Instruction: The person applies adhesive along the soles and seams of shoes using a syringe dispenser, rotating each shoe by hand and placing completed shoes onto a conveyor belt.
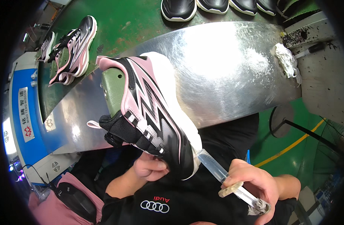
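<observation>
A pink, black and grey sneaker (153, 108) with a thick white sole is held up at a slant over the near edge of the metal bench. A green shoe last (113, 90) fills its opening. My left hand (151, 168) grips the sneaker near the toe, fingers closed and partly hidden behind the upper. In my right hand (254, 182) is a clear syringe (214, 165), its far end meeting the sole edge by the toe. The fingers wrap round the syringe's flange, and the thumb is at the plunger end, which is wrapped in grey-white material.
Pink and black sneakers (76, 52) stand at the far left on a green surface. Several black shoes (213, 5) line the far edge. A crumpled white cloth (287, 62) lies at the right of the shiny metal bench (217, 75). A blue and white machine panel (25, 108) borders the left.
</observation>
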Motion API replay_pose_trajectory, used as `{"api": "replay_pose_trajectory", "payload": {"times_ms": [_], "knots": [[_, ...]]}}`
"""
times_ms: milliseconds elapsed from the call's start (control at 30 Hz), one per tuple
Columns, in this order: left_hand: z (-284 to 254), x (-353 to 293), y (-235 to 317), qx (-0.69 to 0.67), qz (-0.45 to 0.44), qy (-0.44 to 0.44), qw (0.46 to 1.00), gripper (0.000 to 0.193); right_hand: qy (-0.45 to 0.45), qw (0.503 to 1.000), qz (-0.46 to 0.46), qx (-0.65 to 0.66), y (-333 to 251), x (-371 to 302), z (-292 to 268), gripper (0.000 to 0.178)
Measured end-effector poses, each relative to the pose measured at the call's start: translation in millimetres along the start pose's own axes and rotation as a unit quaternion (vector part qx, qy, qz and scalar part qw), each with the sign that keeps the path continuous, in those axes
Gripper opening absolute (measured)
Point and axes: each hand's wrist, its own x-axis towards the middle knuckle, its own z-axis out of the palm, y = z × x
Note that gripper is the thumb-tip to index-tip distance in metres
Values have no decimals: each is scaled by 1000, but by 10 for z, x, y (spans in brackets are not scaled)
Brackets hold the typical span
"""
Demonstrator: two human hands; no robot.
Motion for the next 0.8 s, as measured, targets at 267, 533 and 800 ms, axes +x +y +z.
{"api": "replay_pose_trajectory", "payload": {"times_ms": [267,533,800], "knots": [[236,495,-45,-24,-88,-62,994,41,44,991,17,-122,-459,-219,72,84],[377,915,-92,-5,-81,-135,987,35,115,976,-16,-183,-511,-369,157,83],[406,1110,-122,-16,-61,-144,988,30,157,949,-68,-265,-324,-430,168,87]]}}
